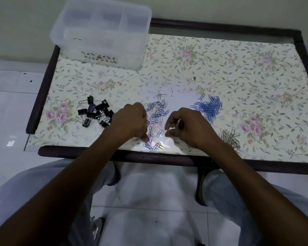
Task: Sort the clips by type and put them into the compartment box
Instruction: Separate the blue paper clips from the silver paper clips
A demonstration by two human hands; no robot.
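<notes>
Both hands work the mixed clips [156, 119] near the tabletop [220, 68] front edge. The left hand [130, 119] grip is curled, contents hidden; the right hand [183, 125] fingers are loosely curled, apparently grasping nothing. Bare floral surface lies beyond, toward the compartment box [100, 32].

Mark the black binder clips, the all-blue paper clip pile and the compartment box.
black binder clips [96, 113]: head view, middle of the heap.
all-blue paper clip pile [209, 108]: head view, pile's dense centre.
compartment box [98, 55]: head view, front wall.

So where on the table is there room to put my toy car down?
There is bare cloth at the far right, between the blue paper clips and the table edge, and across the back, right of the compartment box. The front middle is crowded: mixed clips, both hands, black binder clips and silver clips.
</notes>
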